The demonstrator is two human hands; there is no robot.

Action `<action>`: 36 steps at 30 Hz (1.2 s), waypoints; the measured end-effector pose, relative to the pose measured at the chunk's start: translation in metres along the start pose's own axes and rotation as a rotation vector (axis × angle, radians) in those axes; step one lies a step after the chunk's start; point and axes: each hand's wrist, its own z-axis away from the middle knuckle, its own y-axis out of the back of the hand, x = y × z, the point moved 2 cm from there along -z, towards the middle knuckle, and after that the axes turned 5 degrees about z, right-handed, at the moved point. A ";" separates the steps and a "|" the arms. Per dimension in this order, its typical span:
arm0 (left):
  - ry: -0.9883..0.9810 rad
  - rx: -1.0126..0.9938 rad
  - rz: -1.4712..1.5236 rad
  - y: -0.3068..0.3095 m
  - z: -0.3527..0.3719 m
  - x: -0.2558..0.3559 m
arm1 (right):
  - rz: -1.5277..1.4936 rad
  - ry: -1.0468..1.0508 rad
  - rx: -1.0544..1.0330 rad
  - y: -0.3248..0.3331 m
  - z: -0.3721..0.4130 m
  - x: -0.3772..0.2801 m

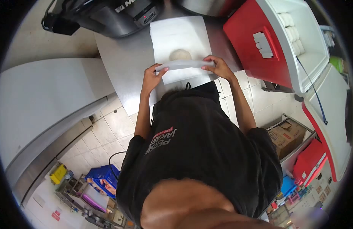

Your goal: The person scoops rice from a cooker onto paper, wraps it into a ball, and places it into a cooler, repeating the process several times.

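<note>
A pale, rounded lump that looks like dough [181,55] lies on white paper sheets [179,32] spread over a metal table. The near edge of the top sheet is lifted and folded up in front of the lump, partly covering it. My left hand [152,78] pinches the left end of this raised edge between thumb and fingers. At the opposite end, my right hand [221,68] grips the same edge, thumb below and fingers on top. More white paper shows underneath, toward my body.
A red cooler box [256,49] stands open at the right, with white wrapped rolls [293,32] inside and its lid [329,118] hanging down. A black machine [115,15] sits at the back left. The steel table [125,72] surrounds the paper. A cardboard box [289,135] is lower right.
</note>
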 end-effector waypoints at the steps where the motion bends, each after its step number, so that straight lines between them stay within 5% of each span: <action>1: -0.043 -0.050 -0.058 0.000 0.002 0.001 | -0.114 0.086 -0.023 -0.005 -0.001 0.003; 5: 0.118 -0.001 -0.119 0.000 0.006 -0.006 | -0.087 -0.008 0.037 -0.010 0.002 0.010; 8: 0.102 0.106 -0.040 -0.011 -0.003 0.005 | -0.228 -0.158 0.283 -0.020 -0.017 0.029; 11: -0.119 0.337 -0.016 -0.019 -0.030 0.005 | -0.326 -0.057 0.424 -0.019 -0.039 0.006; 14: -0.193 0.404 -0.342 -0.020 -0.048 0.000 | 0.066 -0.061 0.529 -0.019 -0.055 0.005; 16: -0.196 0.264 -0.732 -0.024 -0.051 -0.011 | 0.660 0.024 0.450 -0.027 -0.056 0.004; 23: -0.090 0.220 -0.894 -0.026 -0.046 0.000 | 0.571 0.088 0.502 -0.013 -0.069 -0.004; 26: -0.315 0.228 -0.710 -0.030 -0.039 0.010 | 0.515 0.313 0.473 0.003 -0.105 -0.014; 28: -0.613 -0.141 -0.665 -0.051 -0.029 0.021 | 0.560 0.465 0.402 -0.002 -0.132 -0.025; 29: -0.613 -0.236 -0.677 -0.059 -0.026 0.020 | 0.558 0.468 0.396 0.001 -0.140 -0.027; 31: -0.653 -0.258 -0.707 -0.068 -0.025 0.014 | 0.657 0.218 0.011 -0.001 -0.156 -0.029; 36: -0.524 -0.206 -0.537 -0.054 -0.047 0.015 | 0.690 0.266 -0.170 0.002 -0.160 -0.026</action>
